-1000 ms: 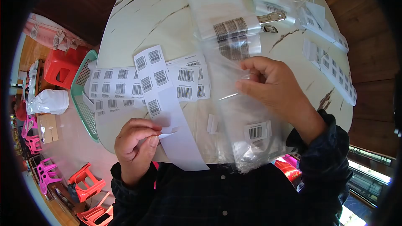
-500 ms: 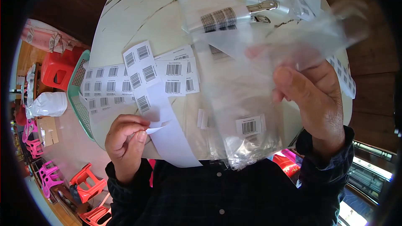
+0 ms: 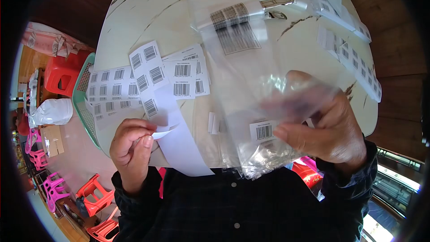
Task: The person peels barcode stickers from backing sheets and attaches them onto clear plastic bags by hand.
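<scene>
My left hand (image 3: 132, 150) pinches a white strip of barcode labels (image 3: 154, 69) between thumb and fingertips, where a pale flap curls up from the strip. The strip's lower part is plain white and hangs at the table's near edge. A stack of clear plastic bags (image 3: 242, 94) lies right of it, with a barcode label (image 3: 263, 131) showing near its crumpled end. My right hand (image 3: 324, 125) is over the bags, thumb beside that label, fingers curled and partly veiled by clear film it grips. A tiny folded white paper (image 3: 212, 123) is by the bags.
More barcode sheets (image 3: 114, 85) lie on the marbled table (image 3: 148, 13), others (image 3: 354, 62) at the right edge. Metal-looking tool shapes (image 3: 277, 2) and printed bags are at the top. A green basket (image 3: 85, 103) adjoins the table's left side; red stools (image 3: 94, 192) stand on the floor.
My right hand has come down and closer to the barcode label, and the raised plastic film has dropped onto the stack. My left hand keeps its pinch almost in place.
</scene>
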A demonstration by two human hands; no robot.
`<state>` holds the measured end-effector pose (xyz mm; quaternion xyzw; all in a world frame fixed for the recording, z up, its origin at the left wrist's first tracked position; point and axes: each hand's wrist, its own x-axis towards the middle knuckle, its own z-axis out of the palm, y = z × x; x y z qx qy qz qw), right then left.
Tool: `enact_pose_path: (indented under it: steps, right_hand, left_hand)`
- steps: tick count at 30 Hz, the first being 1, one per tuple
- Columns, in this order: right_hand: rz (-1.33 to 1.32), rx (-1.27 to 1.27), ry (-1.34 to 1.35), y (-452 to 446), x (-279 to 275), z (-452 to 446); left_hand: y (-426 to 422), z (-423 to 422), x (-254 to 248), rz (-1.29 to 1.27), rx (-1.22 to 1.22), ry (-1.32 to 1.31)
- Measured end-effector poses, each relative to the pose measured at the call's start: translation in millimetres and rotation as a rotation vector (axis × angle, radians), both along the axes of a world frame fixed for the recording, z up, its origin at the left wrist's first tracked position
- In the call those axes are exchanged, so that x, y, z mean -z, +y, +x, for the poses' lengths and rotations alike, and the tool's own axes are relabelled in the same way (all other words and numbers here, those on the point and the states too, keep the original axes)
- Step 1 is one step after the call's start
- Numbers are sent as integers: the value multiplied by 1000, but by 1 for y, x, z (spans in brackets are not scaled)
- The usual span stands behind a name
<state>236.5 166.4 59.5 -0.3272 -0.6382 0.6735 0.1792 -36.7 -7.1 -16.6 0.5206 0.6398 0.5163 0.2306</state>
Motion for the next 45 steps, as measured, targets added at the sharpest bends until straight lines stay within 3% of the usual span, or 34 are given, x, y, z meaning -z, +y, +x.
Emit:
enact_pose_path:
  steps: [9,14,18,23,29,34,39,43,45]
  right_hand:
    - [276,-121,-203,-20,15,14]
    - [474,-192,-235,-38,14,19]
    - [766,85,-155,-28,27,16]
    - [1084,-76,-345,-17,44,-4]
    - [1053,-229,-536,-14,37,-6]
    - [835,-207,-390,-18,33,6]
    - [650,-84,-36,-41,37,34]
    - [483,216,196,-68,61,38]
    - [454,239,230,-74,66,42]
  left_hand:
    - [-2,-1,4,82,-19,-59]
    - [-3,8,-1,262,19,-310]
    - [-3,10,-12,335,138,-317]
    - [0,18,-15,321,218,-260]
    - [-2,24,-10,279,220,-262]
    - [-1,27,-9,237,194,-271]
    - [3,29,-9,245,244,-243]
    - [8,34,-10,234,270,-232]
    - [10,35,-10,231,287,-233]
